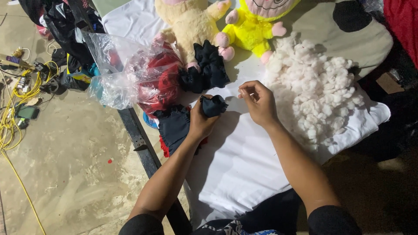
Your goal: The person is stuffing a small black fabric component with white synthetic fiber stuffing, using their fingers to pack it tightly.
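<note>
Head view, looking down at a table covered with a white cloth (244,169). Left hand (201,122) is closed around a small dark navy fabric piece (213,105), gripping it from below so the gathered cloth sticks out above the fist. Right hand (259,102) sits just right of it on the white cloth, fingers curled, thumb and fingertips pinched together; whether anything small is between them cannot be told. The two hands are near each other, not touching.

Under the left wrist lies a pile of dark fabric with red trim (174,128) at the table edge. Above the held piece, another ruffled black fabric bundle (208,67) rests against a beige plush toy (189,21). A yellow plush toy (252,28) lies beside the beige one. A heap of white stuffing fluff (313,87) sits just right of the right hand. Left of the black bundle, a clear plastic bag (126,69) holds red fabric (159,85). Yellow cable (8,122) and gadgets lie on the concrete floor (74,174) at left.
</note>
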